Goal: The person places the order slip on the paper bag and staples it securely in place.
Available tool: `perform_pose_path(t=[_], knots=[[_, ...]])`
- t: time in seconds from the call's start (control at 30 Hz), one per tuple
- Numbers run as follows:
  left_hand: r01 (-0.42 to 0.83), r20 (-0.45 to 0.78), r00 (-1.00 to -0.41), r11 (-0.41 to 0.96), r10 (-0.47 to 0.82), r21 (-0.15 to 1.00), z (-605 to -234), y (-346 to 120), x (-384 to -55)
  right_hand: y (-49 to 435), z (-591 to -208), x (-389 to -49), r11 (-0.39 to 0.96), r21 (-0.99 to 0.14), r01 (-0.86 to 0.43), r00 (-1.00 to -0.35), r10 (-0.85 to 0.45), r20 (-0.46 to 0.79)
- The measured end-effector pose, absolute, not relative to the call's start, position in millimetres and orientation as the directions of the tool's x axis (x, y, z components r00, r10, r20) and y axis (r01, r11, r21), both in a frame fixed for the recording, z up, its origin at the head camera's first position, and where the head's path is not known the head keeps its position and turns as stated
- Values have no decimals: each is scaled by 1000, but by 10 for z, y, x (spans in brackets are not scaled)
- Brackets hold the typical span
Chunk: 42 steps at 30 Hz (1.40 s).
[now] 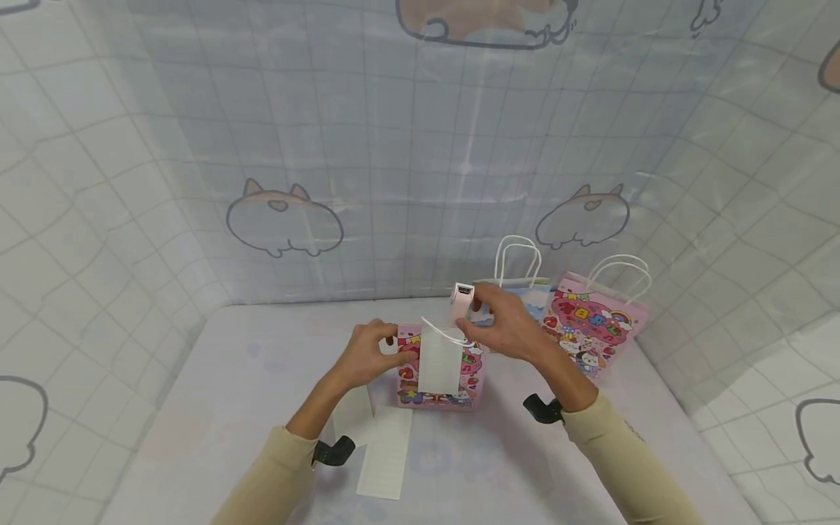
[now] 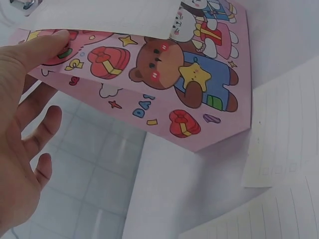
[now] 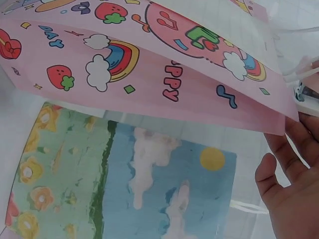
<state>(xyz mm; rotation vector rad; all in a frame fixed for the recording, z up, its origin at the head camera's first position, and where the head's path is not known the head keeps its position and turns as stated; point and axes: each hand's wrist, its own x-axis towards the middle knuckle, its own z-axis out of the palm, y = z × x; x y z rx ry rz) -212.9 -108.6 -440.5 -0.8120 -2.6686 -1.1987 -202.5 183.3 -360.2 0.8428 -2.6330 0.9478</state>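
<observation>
Bag (image 1: 407,380) sits before us toward six o'clock, our left hand (image 1: 366,354) pinching its ten-o'clock edge and our right hand (image 1: 507,321) gripping a small pink tool (image 1: 462,300) at its one o'clock.

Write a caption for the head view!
Left grip pinches a pink bag with paper in front; right grip holds a small tool.

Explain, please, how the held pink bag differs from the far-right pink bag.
A pale paper sheet lies over the front of the held bag; the far-right bag shows none. The held bag's white handle droops forward; the far-right bag's handles stand up. Both are pink with cartoon prints.
</observation>
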Motion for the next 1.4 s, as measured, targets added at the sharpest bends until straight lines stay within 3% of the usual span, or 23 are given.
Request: perform_pose_path(t=[0.33, 0.63, 1.03, 1.4], knots=[[475, 243, -861, 535, 447, 699, -4443, -1131, -2128, 1913, -3550, -1993, 649, -534, -542, -840, -396, 371], [485, 285, -860, 507, 424, 712, -4474, -1208, -2140, 2009, -3548, -1975, 662, -531, -529, -847, -369, 384], [421, 305, -905, 509, 298, 750, -4440, -1415, -2164, 2115, -3568, -1951, 671, -530, -518, -843, -296, 448], [425, 368, -905, 502, 215, 753, -4373, -1691, -2173, 2258, -3635, -1926, 622, -609, -492, -867, -287, 407]])
